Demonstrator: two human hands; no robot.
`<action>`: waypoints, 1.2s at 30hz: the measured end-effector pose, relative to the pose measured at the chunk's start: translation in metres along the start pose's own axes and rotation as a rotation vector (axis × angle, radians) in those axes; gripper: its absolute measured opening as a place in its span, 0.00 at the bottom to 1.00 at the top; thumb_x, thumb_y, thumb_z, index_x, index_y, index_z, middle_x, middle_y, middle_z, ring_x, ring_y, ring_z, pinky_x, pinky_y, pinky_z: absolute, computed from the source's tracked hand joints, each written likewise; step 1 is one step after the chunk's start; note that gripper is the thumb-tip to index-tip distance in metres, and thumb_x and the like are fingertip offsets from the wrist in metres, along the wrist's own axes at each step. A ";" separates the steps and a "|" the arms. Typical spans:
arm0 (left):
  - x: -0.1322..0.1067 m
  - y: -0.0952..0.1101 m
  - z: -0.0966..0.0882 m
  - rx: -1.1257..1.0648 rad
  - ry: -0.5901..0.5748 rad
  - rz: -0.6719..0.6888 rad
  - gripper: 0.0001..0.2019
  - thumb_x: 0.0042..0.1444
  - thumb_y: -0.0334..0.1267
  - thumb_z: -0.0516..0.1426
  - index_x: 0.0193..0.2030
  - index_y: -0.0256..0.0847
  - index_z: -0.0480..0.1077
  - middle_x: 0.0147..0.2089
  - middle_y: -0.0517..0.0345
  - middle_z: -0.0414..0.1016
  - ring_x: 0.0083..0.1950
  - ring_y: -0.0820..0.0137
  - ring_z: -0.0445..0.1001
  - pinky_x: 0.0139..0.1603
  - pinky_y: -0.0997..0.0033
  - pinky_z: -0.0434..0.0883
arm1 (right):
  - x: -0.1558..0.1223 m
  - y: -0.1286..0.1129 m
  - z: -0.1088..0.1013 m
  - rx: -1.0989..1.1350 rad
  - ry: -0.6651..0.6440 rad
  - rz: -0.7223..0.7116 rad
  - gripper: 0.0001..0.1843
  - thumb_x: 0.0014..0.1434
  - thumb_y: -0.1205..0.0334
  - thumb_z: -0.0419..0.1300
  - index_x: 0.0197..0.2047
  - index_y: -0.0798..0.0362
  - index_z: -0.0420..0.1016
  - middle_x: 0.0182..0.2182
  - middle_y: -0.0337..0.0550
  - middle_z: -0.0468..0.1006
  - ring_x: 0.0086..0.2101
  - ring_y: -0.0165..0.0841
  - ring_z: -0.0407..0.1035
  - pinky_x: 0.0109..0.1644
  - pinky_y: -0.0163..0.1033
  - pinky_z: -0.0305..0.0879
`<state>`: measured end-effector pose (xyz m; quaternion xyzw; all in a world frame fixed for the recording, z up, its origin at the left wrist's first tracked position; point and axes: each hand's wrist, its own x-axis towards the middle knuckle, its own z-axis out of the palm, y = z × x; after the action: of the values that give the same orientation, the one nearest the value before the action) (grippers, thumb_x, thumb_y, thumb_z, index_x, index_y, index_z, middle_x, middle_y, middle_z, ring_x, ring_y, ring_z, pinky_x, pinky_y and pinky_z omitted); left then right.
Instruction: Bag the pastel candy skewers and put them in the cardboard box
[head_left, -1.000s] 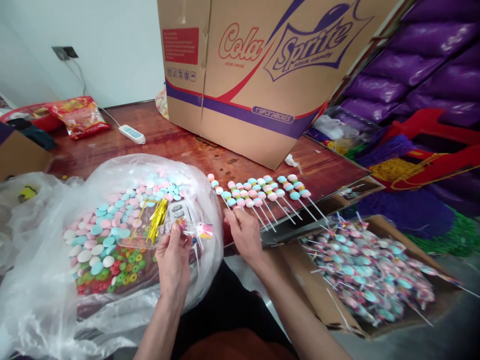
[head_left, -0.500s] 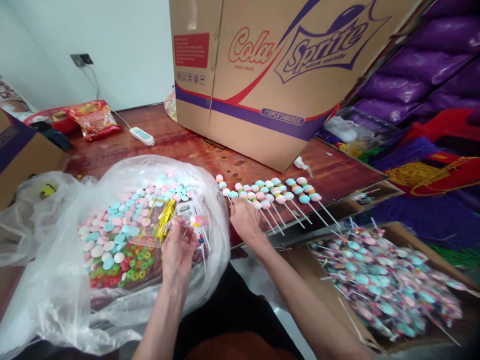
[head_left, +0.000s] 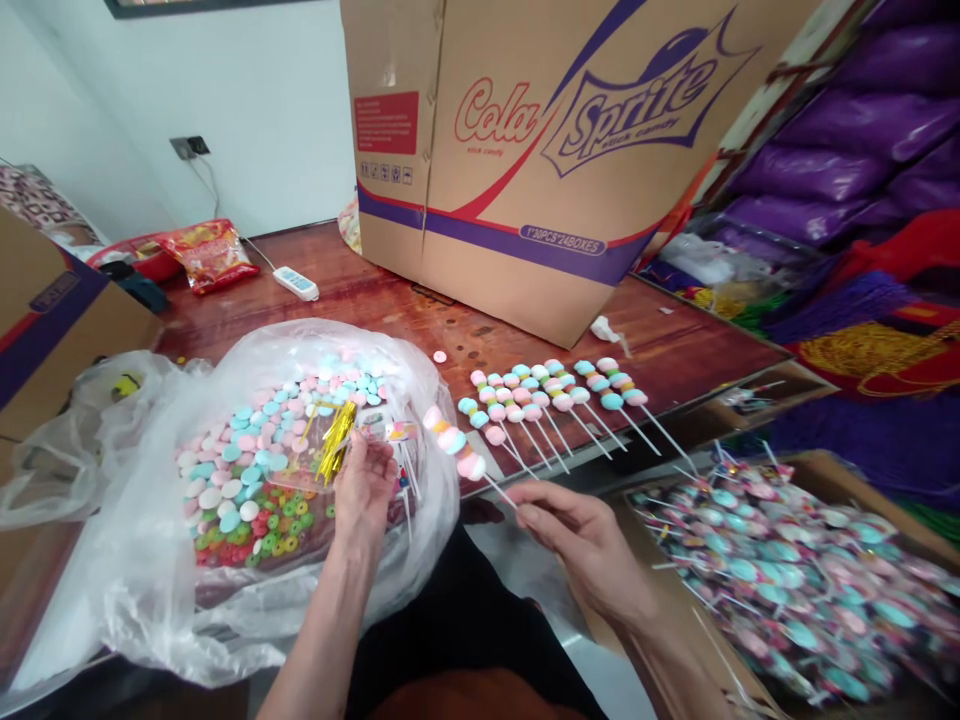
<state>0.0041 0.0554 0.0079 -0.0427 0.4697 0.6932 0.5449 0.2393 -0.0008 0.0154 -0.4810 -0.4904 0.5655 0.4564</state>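
My right hand [head_left: 574, 530] pinches the white stick of a candy skewer [head_left: 451, 437], strung with pastel and orange pieces and tilted up to the left. Over the plastic bag [head_left: 150, 590], my left hand [head_left: 365, 478] is closed on a small clear wrapper [head_left: 402, 431] with pink and yellow print. Just beside its fingers lies a bundle of gold twist ties [head_left: 336, 443]. Pink, blue and white candies [head_left: 247, 455] and ring gummies [head_left: 281, 520] are spread on the bag. To the right, several finished candy skewers [head_left: 536, 395] lie in a row at the table edge.
A large cardboard carton [head_left: 510, 190] stands at the back of the table [head_left: 300, 245]. An open box at lower right is heaped with wrapped candy skewers [head_left: 795, 580]. A red snack packet [head_left: 208, 255] and a white power strip [head_left: 295, 283] lie at back left.
My right hand has lifted a skewer from the left end of the row and drawn it back toward me. A lone pink candy now lies there. My left hand stays nearly in place.
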 end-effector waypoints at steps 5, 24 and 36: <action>-0.006 -0.002 0.001 0.035 -0.030 0.044 0.12 0.50 0.43 0.67 0.31 0.38 0.72 0.26 0.63 0.73 0.27 0.76 0.73 0.31 0.76 0.70 | -0.001 -0.002 0.000 0.063 0.013 0.047 0.12 0.55 0.53 0.67 0.39 0.53 0.82 0.27 0.40 0.74 0.27 0.27 0.62 0.30 0.32 0.58; 0.132 0.015 0.182 0.681 -0.473 0.000 0.12 0.54 0.41 0.65 0.26 0.36 0.70 0.23 0.57 0.70 0.25 0.74 0.68 0.30 0.74 0.67 | 0.178 -0.036 -0.006 -1.034 0.194 -0.112 0.15 0.64 0.66 0.47 0.42 0.53 0.75 0.33 0.45 0.81 0.33 0.34 0.72 0.34 0.35 0.56; 0.169 -0.023 0.191 0.933 -0.443 -0.174 0.18 0.63 0.43 0.57 0.56 0.37 0.68 0.54 0.47 0.72 0.49 0.63 0.74 0.48 0.55 0.75 | 0.194 -0.037 -0.002 -1.233 0.008 -0.025 0.12 0.66 0.58 0.51 0.41 0.49 0.76 0.31 0.41 0.82 0.36 0.36 0.74 0.33 0.35 0.53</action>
<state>0.0409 0.3090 0.0038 0.3135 0.5967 0.3545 0.6481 0.2200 0.1944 0.0332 -0.6528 -0.7309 0.1706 0.1026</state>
